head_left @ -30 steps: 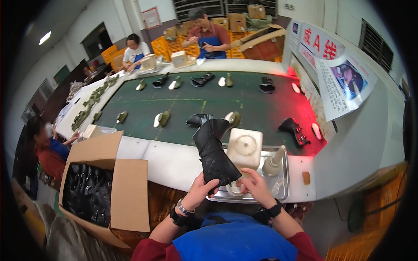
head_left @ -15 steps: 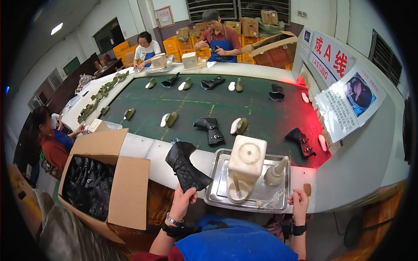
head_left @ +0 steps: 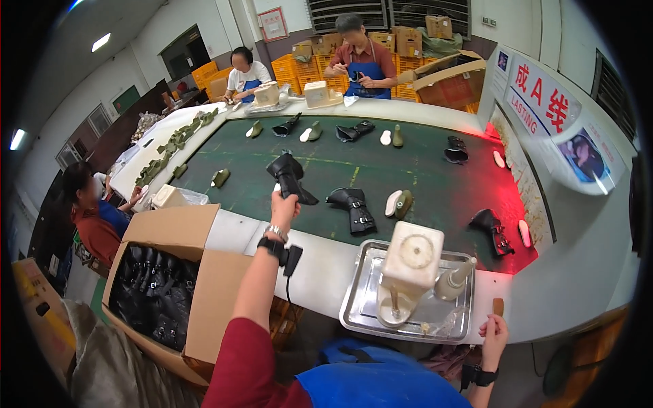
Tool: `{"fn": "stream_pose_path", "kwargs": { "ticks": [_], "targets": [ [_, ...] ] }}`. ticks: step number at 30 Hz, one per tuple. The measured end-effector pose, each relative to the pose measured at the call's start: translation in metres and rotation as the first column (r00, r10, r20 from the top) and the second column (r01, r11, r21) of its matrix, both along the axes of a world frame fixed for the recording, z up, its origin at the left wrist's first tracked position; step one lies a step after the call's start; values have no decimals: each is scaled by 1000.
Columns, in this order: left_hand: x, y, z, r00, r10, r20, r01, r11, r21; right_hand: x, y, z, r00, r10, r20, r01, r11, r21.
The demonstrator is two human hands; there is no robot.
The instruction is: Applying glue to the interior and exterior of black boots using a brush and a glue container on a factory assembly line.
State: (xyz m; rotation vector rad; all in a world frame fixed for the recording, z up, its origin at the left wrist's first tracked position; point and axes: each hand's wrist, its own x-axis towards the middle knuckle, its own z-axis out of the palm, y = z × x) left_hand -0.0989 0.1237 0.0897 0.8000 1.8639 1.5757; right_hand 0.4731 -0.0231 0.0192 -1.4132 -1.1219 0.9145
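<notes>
Now the left hand (head_left: 286, 206) has reached out, gripping the black boot (head_left: 291, 174), so it is over the green belt (head_left: 408, 177), not the white tabletop (head_left: 320, 272). The right hand (head_left: 494, 333) is well apart, by a brown block (head_left: 498, 307); whether it touches is hard to tell.

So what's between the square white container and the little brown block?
In the head view: a cone-topped cream bottle, then the metal tray's rim.
</notes>
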Motion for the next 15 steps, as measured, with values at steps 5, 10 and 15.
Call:
{"fn": "stream_pose_path", "kwargs": {
  "ticks": [5, 10, 15],
  "targets": [
    [-97, 47, -14, 703, 156, -694, -398, 895, -201, 7, -8, -1, 981, -141, 133, 146, 989, -33],
    [-193, 59, -39, 571, 39, -820, -551, 759, -347, 8, -28, -2, 928, -252, 274, 273, 961, -40],
    [-266, 87, -94, 480, -61, -875, -569, 738, -363, 5, -58, -7, 859, -363, 362, 439, 885, -156]
  ]
}}
